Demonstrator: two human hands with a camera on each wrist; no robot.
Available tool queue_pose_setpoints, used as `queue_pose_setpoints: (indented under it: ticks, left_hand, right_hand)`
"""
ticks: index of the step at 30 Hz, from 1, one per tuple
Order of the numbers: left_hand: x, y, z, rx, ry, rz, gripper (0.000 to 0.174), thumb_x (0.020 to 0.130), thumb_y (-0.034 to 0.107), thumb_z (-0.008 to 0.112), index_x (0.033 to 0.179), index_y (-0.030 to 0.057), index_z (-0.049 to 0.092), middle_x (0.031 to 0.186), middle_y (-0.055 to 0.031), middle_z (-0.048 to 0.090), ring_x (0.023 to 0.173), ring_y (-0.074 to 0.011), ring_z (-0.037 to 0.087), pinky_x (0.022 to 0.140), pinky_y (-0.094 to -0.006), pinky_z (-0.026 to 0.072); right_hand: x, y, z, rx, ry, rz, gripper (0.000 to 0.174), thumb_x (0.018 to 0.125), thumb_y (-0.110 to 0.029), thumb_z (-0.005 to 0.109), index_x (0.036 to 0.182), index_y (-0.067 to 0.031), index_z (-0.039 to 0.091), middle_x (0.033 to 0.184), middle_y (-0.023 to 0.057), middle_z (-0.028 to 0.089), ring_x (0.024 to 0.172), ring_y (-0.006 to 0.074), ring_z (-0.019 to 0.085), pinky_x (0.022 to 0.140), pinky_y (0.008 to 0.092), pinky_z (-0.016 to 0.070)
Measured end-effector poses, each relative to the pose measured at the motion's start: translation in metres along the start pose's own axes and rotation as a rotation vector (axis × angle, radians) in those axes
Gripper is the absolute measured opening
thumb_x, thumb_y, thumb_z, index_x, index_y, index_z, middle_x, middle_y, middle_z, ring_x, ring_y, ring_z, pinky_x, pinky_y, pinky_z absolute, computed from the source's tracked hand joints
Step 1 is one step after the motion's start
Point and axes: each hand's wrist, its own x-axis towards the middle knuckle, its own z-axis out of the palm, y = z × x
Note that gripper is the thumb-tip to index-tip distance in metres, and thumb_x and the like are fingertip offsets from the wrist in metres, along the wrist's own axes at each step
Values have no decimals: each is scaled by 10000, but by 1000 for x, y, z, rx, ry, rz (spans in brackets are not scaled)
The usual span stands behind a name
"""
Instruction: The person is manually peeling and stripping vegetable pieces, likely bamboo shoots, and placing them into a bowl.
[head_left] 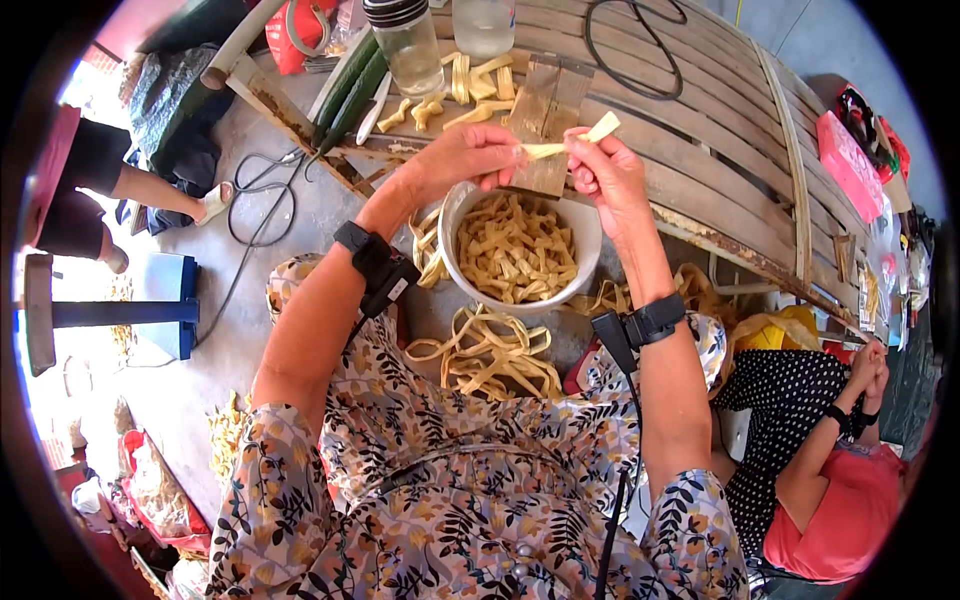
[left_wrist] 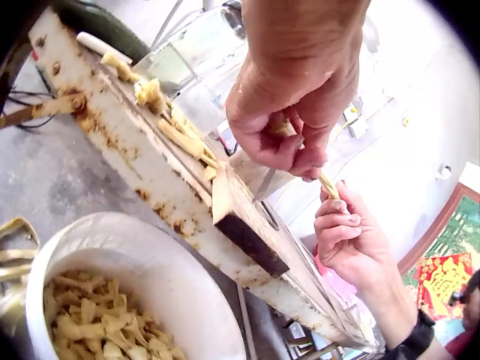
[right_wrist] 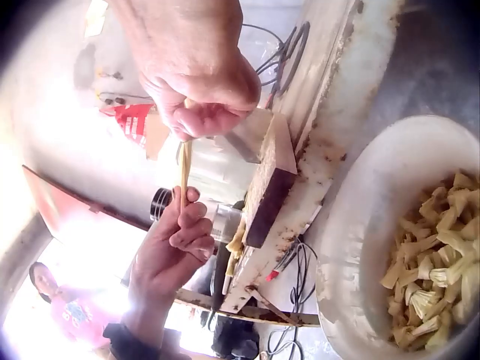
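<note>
Both hands hold one pale yellow strip (head_left: 545, 151), stretched between them above the bench edge. My left hand (head_left: 465, 158) pinches one end with thumb and fingers. The right hand (head_left: 608, 172) pinches the other, a short flat tail standing out past its fingertips. In the right wrist view the strip (right_wrist: 185, 169) looks narrow and taut between the hands. Below them a white tub (head_left: 447, 245) contains many knotted yellow pieces (head_left: 515, 250). A wooden board (head_left: 545, 115) lies behind the hands, jutting over the bench edge. More folded yellow pieces (head_left: 480, 85) lie left of the board.
The slatted bench (head_left: 700, 140) has a rusty edge. On it stand a black-lidded jar (head_left: 410, 55), a clear container (head_left: 484, 28), long green cucumbers (head_left: 352, 95) and a black cord (head_left: 650, 85). Loose long strips (head_left: 495, 355) hang below the tub. A seated person (head_left: 830, 480) is at right.
</note>
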Motion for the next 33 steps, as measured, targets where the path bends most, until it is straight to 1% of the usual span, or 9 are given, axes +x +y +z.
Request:
queue_pose_setpoints:
  ticks: [2, 6, 10, 16, 22, 27, 29, 31, 33]
  left_hand:
    - [11, 6, -13, 147, 121, 29, 202, 870, 203, 534, 833, 15, 599, 623, 21, 515, 537, -40, 430, 499, -174, 359]
    - [31, 13, -16, 202, 328, 88, 167, 836, 164, 572, 871, 8, 620, 706, 0, 582, 603, -49, 492, 568, -178, 411]
    - [48, 7, -17, 220, 434, 184, 160, 819, 147, 592, 834, -8, 625, 698, 3, 584, 617, -44, 500, 594, -180, 425]
    - [61, 2, -20, 293, 508, 152, 152, 812, 131, 601, 853, -14, 625, 694, 3, 579, 614, -42, 492, 576, -175, 420]
    - [67, -6, -25, 209, 500, 166, 162, 812, 130, 605, 886, -13, 620, 700, -6, 574, 613, -48, 488, 568, -167, 412]
    - [72, -11, -26, 191, 515, 203, 151, 812, 124, 599, 858, -16, 628, 679, -8, 575, 583, -48, 486, 546, -171, 414]
    - [73, -14, -25, 222, 552, 206, 148, 809, 117, 597, 845, -23, 629, 671, -12, 581, 570, -48, 489, 534, -176, 417]
    - [73, -21, -19, 257, 601, 184, 145, 804, 107, 595, 832, -31, 629, 664, -16, 588, 558, -47, 495, 525, -181, 421]
    - [72, -31, -37, 298, 667, 241, 141, 794, 110, 588, 827, -19, 635, 638, -33, 601, 532, -65, 518, 511, -203, 437]
  right_hand:
    - [12, -5, 1, -18, 40, -65, 123, 772, -75, 638, 873, -18, 598, 662, 24, 554, 493, 36, 434, 422, 162, 324]
    - [37, -5, 0, -32, 127, -148, 131, 786, -93, 631, 889, -21, 593, 685, 27, 572, 523, 49, 474, 462, 165, 387]
    - [50, 1, -7, 18, 188, -177, 151, 785, -95, 637, 908, -23, 587, 709, 34, 582, 545, 56, 494, 485, 171, 419]
    - [58, 11, -7, 53, 230, -203, 147, 780, -106, 639, 897, -26, 601, 698, 29, 590, 533, 60, 505, 474, 169, 410]
    - [61, 13, -8, 71, 229, -201, 143, 782, -106, 638, 894, -26, 599, 701, 30, 589, 537, 59, 504, 478, 169, 412]
    - [61, 13, -6, 74, 244, -200, 127, 784, -97, 631, 879, -19, 600, 697, 36, 587, 537, 65, 504, 476, 171, 411]
    - [65, 17, -7, -17, 267, -201, 119, 783, -91, 627, 863, -6, 598, 689, 42, 588, 532, 73, 508, 468, 176, 412]
    - [66, 26, -16, -77, 335, -186, 123, 782, -98, 631, 854, -4, 597, 683, 42, 588, 524, 73, 505, 466, 179, 413]
    - [65, 29, -28, -99, 450, -170, 138, 779, -118, 645, 852, -11, 597, 679, 38, 587, 513, 64, 494, 468, 181, 416]
